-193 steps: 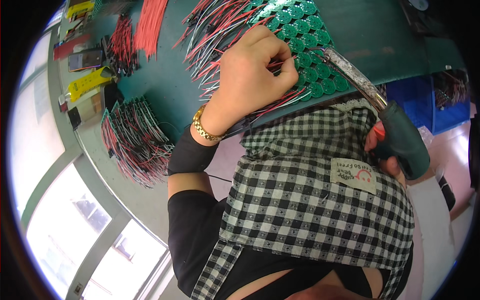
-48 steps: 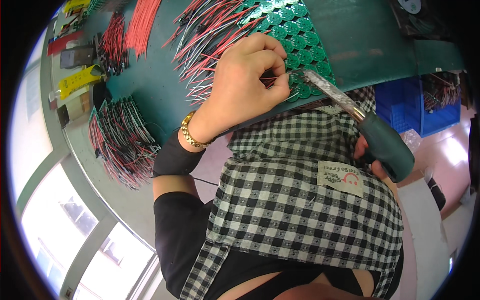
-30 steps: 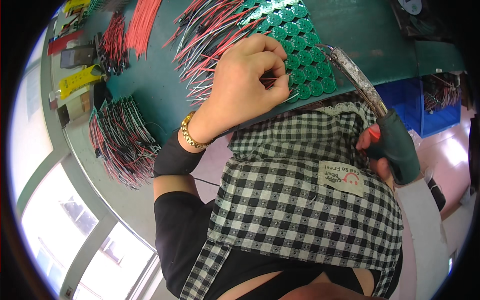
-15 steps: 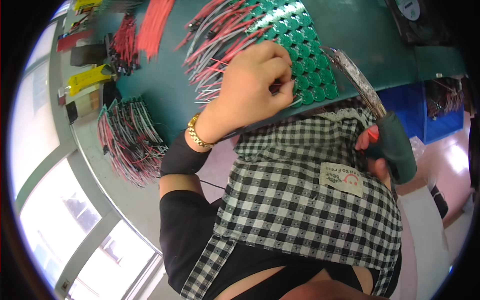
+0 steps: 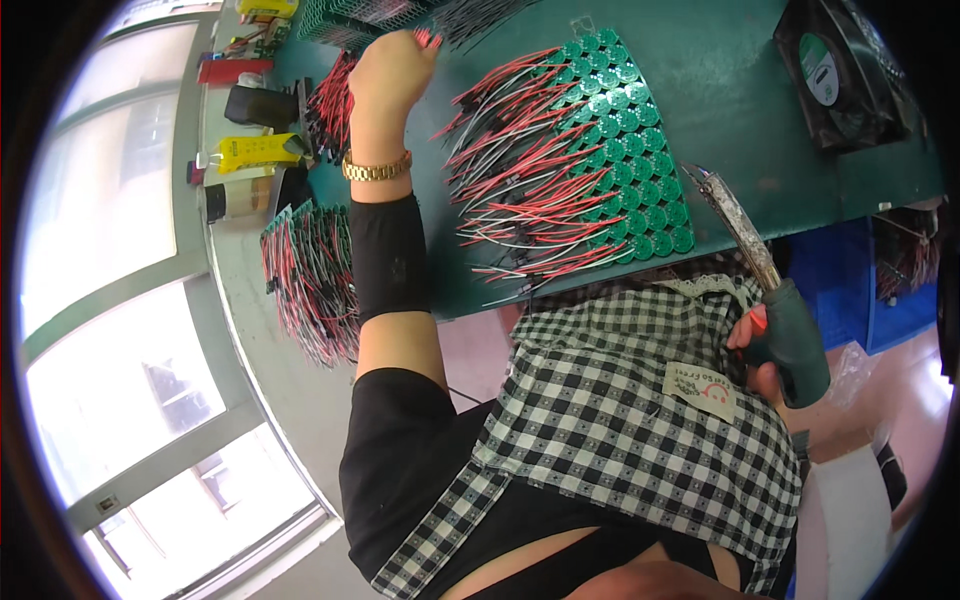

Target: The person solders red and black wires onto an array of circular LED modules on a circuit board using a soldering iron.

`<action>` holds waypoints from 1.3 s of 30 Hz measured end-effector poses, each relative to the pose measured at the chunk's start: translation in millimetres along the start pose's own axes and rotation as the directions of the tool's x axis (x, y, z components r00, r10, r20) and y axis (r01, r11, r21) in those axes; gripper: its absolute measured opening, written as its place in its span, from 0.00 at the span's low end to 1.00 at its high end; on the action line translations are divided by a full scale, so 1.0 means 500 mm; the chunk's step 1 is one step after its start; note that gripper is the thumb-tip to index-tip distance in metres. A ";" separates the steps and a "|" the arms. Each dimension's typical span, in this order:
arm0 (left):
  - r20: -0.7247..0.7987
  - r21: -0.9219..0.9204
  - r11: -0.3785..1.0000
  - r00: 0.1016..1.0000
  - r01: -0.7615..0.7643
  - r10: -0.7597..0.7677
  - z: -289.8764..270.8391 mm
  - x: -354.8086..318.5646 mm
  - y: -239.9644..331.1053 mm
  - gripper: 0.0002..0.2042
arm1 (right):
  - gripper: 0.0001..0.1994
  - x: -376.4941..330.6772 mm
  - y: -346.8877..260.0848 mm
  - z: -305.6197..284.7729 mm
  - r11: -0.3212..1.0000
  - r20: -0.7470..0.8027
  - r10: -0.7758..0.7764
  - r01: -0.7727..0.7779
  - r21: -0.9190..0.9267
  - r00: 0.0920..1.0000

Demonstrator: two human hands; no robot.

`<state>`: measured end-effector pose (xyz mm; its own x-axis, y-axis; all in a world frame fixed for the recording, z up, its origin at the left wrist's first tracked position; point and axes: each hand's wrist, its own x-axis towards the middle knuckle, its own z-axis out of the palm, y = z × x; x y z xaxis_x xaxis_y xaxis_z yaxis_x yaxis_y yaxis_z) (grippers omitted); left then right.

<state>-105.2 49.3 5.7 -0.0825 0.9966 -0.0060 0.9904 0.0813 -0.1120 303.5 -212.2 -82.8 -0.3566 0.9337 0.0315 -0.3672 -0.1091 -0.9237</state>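
Note:
My left hand (image 5: 392, 75), with a gold bracelet at the wrist, is stretched to the far left of the bench. Its fingers are curled over red wires (image 5: 428, 40), whose ends show past the fingertips; the palm side is hidden. In my right hand (image 5: 758, 362), low at the right, is a soldering iron (image 5: 742, 232) with a thick dark green handle, its tip pointing up and left. A panel of round green circuit boards (image 5: 632, 165) lies between the hands. Red, white and black wires (image 5: 520, 180) fan out leftward from it.
Wired boards (image 5: 310, 285) are stacked at the bench's left edge. Beside my left hand lie wires with dark connectors (image 5: 330, 105). A yellow packet (image 5: 258, 152) is farther left. At the far right stands a black-wrapped spool (image 5: 845, 75), above a blue bin (image 5: 825, 275).
My left hand has left the lower part of the board panel and reached far left to the red wires. The view has shifted. My right hand still holds the soldering iron.

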 end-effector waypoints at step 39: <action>-0.297 0.019 0.957 0.912 -0.289 0.281 0.001 -0.134 0.045 0.06 | 0.34 0.000 0.010 0.004 1.000 0.034 0.021 -0.020 -0.022 0.999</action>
<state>-77.7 -15.8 3.1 0.2364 0.9367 0.2584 0.9697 -0.2105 -0.1243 299.8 -213.5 -86.8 -0.3931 0.9192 0.0254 -0.3408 -0.1200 -0.9324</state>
